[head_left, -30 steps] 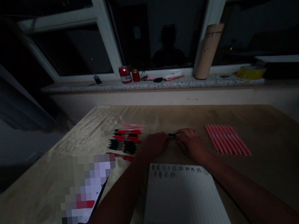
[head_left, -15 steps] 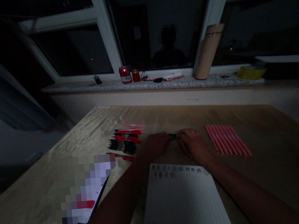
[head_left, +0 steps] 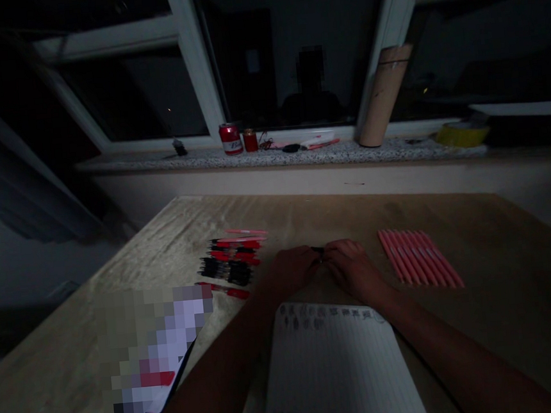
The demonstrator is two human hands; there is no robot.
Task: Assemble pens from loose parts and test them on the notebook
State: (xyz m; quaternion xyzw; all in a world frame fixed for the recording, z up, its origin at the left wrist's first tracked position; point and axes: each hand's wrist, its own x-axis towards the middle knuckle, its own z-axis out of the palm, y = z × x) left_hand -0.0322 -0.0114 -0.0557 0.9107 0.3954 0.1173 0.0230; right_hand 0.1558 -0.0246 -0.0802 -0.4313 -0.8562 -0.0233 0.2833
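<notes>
The left hand (head_left: 296, 267) and the right hand (head_left: 352, 265) meet over the table (head_left: 276, 209), fingertips close together, fingers curled narrow, pinching a small black object (head_left: 317, 250) between them; most of it is hidden, and the dim light blurs its shape. Taking that spot as the clock's center, a pile of red, black and pink pens (head_left: 233, 269) lies at 9 o'clock, near the left hand. Ten or so pink pens (head_left: 419, 257) lie side by side in a slanted row at 3 o'clock, apart from the right hand. A lined notebook page (head_left: 342, 368) sits at 6 o'clock, between the forearms, with writing along its far edge. A phone (head_left: 189, 323) rests at 8 o'clock, and a red can (head_left: 231, 138) stands on the windowsill at 11 o'clock.
</notes>
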